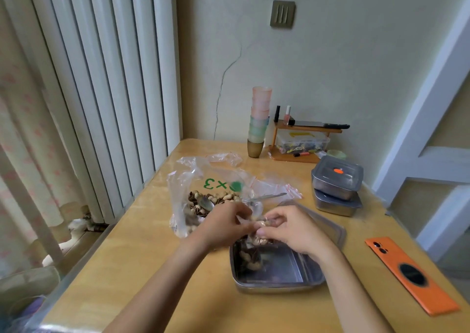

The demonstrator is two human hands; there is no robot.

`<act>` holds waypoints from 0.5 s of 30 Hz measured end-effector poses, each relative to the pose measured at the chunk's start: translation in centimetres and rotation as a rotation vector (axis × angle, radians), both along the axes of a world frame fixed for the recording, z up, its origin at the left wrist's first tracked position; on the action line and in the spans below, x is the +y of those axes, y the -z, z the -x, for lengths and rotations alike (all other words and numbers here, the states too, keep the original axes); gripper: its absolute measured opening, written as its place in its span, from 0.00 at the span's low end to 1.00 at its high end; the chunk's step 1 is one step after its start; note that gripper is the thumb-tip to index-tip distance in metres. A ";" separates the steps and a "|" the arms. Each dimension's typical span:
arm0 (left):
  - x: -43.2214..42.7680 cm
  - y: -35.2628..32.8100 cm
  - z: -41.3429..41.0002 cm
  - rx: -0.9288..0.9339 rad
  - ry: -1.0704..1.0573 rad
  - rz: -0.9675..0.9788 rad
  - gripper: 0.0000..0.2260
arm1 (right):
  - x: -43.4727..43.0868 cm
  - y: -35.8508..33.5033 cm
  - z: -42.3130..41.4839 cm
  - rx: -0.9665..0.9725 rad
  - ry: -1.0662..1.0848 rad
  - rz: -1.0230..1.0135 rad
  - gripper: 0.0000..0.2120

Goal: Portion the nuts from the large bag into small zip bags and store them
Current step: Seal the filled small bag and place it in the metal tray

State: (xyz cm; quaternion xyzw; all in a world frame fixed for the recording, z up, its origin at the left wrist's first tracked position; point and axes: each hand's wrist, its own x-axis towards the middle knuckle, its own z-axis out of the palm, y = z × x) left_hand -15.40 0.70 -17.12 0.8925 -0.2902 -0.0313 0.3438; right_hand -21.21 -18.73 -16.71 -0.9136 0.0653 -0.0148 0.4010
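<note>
Clear-plastic large bag (188, 180), left on tabletop (152, 269): mouth open, nuts (223, 195) and spoon (264, 197) inside, ready for scooping. Left hand (226, 227), right hand (290, 231): fingers (269, 220) of both pinch filled zip bag (253, 255) at its top, probably sealing; steel tray (279, 285) beneath catches spills.

The large bag (193, 205) lies mid-frame on the table (142, 269); the tray (279, 285), lower right of it, holds a small zip bag (250, 257). Stacked containers (337, 180) stand further right, a phone (412, 274) at lower right.
</note>
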 end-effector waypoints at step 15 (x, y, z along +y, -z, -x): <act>-2.1 3.8 2.0 -0.019 0.115 -0.486 0.47 | 0.2 2.8 0.7 0.218 -0.129 0.222 0.12</act>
